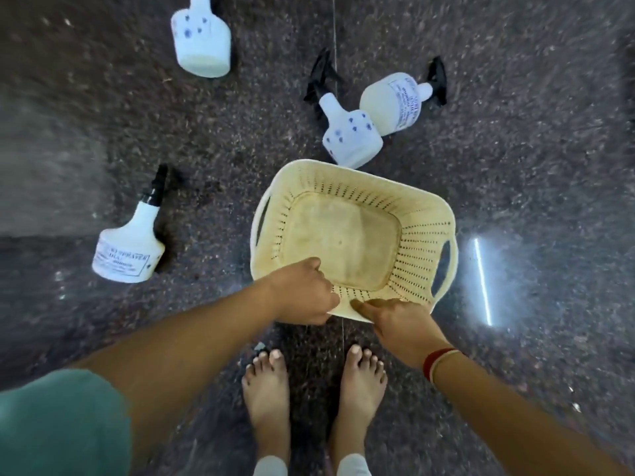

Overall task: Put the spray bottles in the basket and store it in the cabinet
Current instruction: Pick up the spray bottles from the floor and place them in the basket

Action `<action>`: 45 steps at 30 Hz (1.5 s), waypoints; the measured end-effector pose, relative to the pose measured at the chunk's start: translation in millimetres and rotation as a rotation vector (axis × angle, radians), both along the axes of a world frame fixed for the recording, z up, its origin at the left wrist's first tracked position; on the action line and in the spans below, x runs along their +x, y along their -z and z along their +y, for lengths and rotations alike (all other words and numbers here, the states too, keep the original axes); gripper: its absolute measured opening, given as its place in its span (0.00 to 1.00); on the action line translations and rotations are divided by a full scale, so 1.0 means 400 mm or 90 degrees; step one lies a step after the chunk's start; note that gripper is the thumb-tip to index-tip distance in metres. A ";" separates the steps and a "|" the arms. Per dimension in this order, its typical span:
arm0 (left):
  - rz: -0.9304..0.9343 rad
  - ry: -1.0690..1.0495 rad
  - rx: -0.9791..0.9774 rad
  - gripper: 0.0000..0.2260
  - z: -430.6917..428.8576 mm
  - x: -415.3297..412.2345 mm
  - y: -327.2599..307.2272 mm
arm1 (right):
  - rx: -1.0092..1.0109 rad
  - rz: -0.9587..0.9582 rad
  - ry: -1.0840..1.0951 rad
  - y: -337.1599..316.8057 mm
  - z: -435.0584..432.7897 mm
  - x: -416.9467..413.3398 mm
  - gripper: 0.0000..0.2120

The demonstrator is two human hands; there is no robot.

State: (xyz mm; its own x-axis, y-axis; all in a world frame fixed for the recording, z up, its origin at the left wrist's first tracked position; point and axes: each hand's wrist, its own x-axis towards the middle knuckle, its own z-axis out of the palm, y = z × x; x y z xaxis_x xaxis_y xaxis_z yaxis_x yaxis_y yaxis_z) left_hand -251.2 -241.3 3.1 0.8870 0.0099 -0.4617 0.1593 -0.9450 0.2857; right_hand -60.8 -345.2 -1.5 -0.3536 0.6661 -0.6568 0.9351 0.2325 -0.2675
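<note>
A cream perforated basket (426,231) with nothing inside sits on the dark floor in front of me. My left hand (304,293) grips its near rim, fingers curled over the edge. My right hand (400,321) rests on the same rim just to the right, thumb along the edge. Several white spray bottles with black triggers lie on the floor: one at the left (129,249), one at the top (201,42), and two touching just beyond the basket, one with blue dots (350,135) and one with a label (391,103).
My bare feet (309,389) stand on the speckled dark stone floor (515,166) just behind the basket. A bright light reflection shows on the floor to the right. No cabinet is in view.
</note>
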 end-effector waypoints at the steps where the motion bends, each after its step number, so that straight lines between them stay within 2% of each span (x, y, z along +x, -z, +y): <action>1: 0.003 -0.014 -0.001 0.14 0.007 -0.019 0.002 | 0.010 0.007 -0.019 0.002 0.020 -0.014 0.26; 6: 0.020 -0.085 0.024 0.14 0.047 -0.097 0.012 | 0.060 0.026 -0.113 0.016 0.117 -0.075 0.25; 14: 0.023 -0.172 0.080 0.16 0.054 -0.190 0.013 | 0.061 0.048 -0.193 0.020 0.191 -0.152 0.22; 20: 0.038 -0.240 0.026 0.24 0.029 -0.228 0.003 | 0.021 0.080 -0.234 0.012 0.207 -0.167 0.22; 22: -0.032 -0.332 0.025 0.25 0.036 -0.253 -0.023 | 0.014 0.083 -0.223 0.004 0.214 -0.167 0.30; 24: -0.193 -0.509 0.046 0.23 0.056 -0.297 -0.048 | 0.050 0.096 -0.207 -0.008 0.223 -0.173 0.36; 26: -0.319 -0.677 0.131 0.23 0.093 -0.355 -0.064 | 0.099 0.115 -0.175 -0.024 0.239 -0.187 0.37; 28: -0.343 -0.820 0.225 0.21 0.131 -0.424 -0.062 | 0.130 0.137 -0.131 -0.033 0.263 -0.215 0.37; 31: -0.286 -1.061 0.282 0.23 0.161 -0.515 -0.026 | 0.188 0.155 -0.074 -0.018 0.305 -0.261 0.35; 33: -0.167 -1.152 0.290 0.27 0.158 -0.563 0.016 | 0.221 0.144 -0.070 -0.001 0.331 -0.296 0.33; 35: 0.008 -1.130 0.271 0.33 0.145 -0.596 0.060 | 0.265 0.128 -0.077 0.020 0.350 -0.327 0.33; 37: 0.150 -1.047 0.271 0.42 0.135 -0.609 0.094 | 0.304 0.106 -0.076 0.038 0.362 -0.351 0.33; 40: 0.261 -0.958 0.283 0.50 0.126 -0.594 0.126 | 0.312 0.088 -0.088 0.063 0.370 -0.384 0.33; 42: 0.284 -0.952 0.270 0.47 0.124 -0.573 0.141 | 0.314 0.073 -0.111 0.074 0.373 -0.398 0.33; 45: 0.320 -0.980 0.255 0.34 0.132 -0.548 0.154 | 0.319 0.055 -0.139 0.086 0.374 -0.408 0.33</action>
